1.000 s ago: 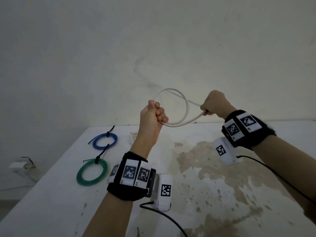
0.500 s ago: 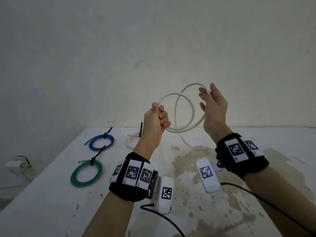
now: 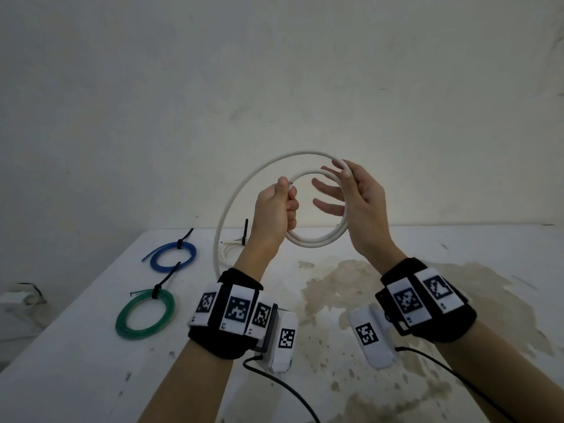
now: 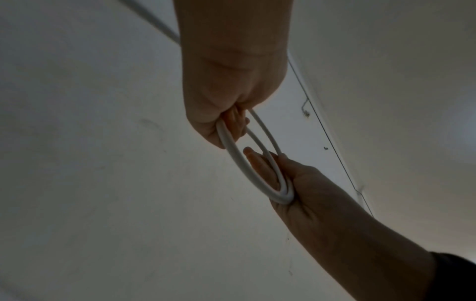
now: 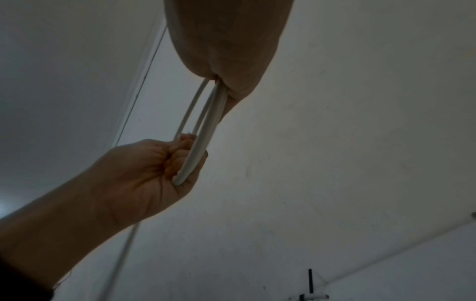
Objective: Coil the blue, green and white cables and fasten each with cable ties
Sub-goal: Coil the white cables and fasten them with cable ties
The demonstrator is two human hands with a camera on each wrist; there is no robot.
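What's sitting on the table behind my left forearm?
A small white bundle with an upright black tie; the left forearm hides its right part.

white cable; on the left a blue coil and a green coil, black ties; white table, brown stains.

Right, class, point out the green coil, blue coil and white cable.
green coil (image 3: 134,333), head view, bottom of ring.
blue coil (image 3: 191,254), head view, right side of ring.
white cable (image 3: 311,242), head view, bottom of held loops.
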